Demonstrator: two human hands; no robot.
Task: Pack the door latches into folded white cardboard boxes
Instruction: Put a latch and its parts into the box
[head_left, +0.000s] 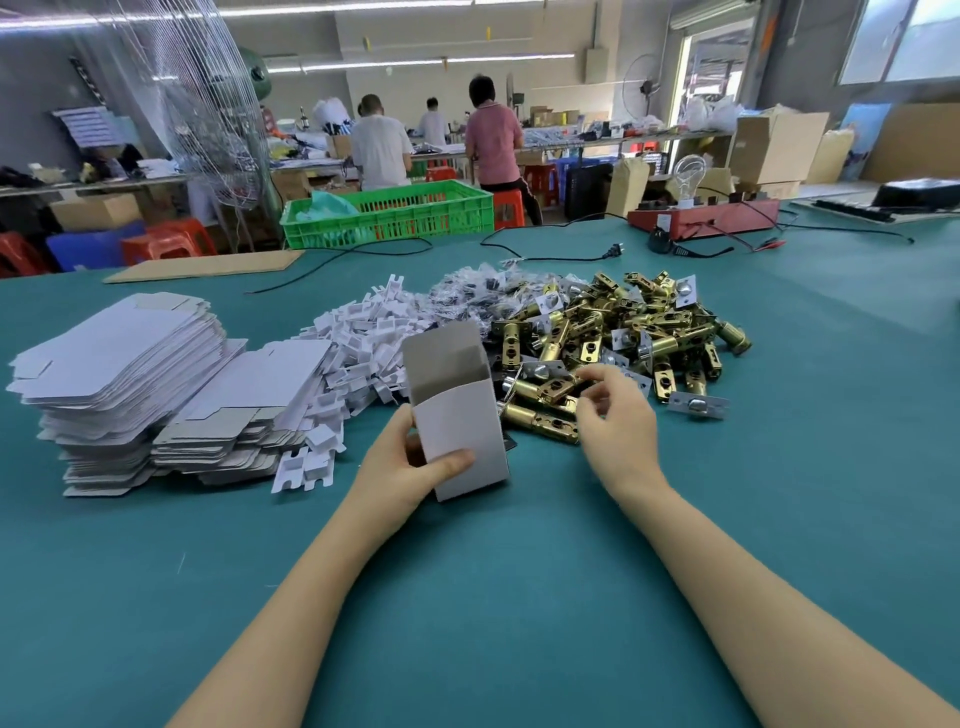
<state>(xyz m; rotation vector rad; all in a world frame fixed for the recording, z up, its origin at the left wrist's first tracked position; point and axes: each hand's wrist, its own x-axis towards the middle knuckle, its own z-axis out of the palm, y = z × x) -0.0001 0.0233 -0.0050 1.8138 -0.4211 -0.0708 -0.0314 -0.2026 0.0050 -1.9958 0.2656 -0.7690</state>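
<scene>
Flat cartons (130, 364) and inserts (363, 338) flank box (457, 415), latches (613, 332) behind.

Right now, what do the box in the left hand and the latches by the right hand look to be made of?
The box: thin cardboard, matt white outside, grey inside the open flap. The latches: metal by their shine, brass-coloured bodies with silvery faceplates, likely plated. Left hand grips the box; right hand reaches into the pile.

Upright open box (460, 421) beside latch pile (618, 332)
</scene>
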